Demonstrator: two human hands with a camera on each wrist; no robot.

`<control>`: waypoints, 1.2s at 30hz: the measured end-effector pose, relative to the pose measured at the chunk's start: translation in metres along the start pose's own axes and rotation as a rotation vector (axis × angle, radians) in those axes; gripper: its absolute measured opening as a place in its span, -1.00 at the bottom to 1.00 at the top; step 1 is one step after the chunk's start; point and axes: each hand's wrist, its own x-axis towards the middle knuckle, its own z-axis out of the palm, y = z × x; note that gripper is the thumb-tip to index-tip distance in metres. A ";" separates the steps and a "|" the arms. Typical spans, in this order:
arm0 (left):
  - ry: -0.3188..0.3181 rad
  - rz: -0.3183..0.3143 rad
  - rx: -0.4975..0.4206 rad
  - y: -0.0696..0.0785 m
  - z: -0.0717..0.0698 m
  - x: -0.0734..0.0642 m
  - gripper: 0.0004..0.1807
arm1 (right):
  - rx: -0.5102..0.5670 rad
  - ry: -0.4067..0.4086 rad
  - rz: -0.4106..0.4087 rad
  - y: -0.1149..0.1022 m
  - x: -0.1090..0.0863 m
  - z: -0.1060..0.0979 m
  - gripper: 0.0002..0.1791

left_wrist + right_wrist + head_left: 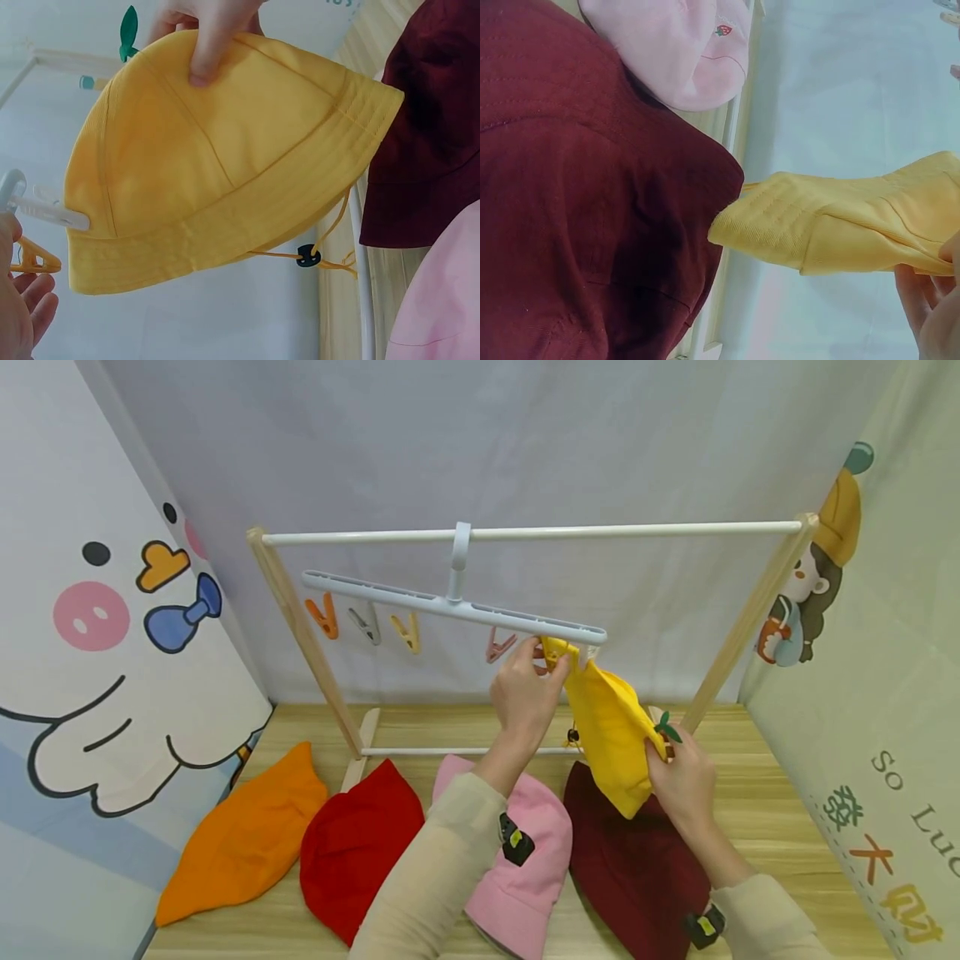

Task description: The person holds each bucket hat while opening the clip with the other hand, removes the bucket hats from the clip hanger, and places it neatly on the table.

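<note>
A yellow bucket hat (606,735) with a green sprout on its crown hangs tilted under the right end of a pale blue hanger (420,602). A whitish clip (56,214) from the hanger overlaps one end of its brim. My right hand (684,777) grips the crown beside the sprout, thumb on the outer cloth in the left wrist view. Close under the hanger, my left hand (527,685) pinches a yellow clip (36,256) next to the brim's end. From the hat dangles a chin cord with a black toggle (308,256).
The hanger hooks over the white rail (600,532) of a wooden-legged rack. Orange (322,616), grey (365,623), yellow (406,633) and pink clips (498,645) hang from it. Orange (243,835), red (360,852), pink (525,885) and maroon hats (630,877) lie along the table's front.
</note>
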 end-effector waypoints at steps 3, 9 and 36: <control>0.002 0.001 -0.011 -0.002 -0.001 -0.001 -0.66 | 0.006 -0.021 0.008 -0.001 0.000 -0.002 -0.79; 0.004 0.013 -0.076 -0.008 -0.003 -0.002 -0.66 | 0.022 -0.062 0.028 -0.003 0.001 -0.007 -0.76; -0.086 0.057 -0.043 -0.007 -0.003 -0.019 -0.68 | 0.038 -0.172 0.033 -0.013 -0.003 -0.020 -0.79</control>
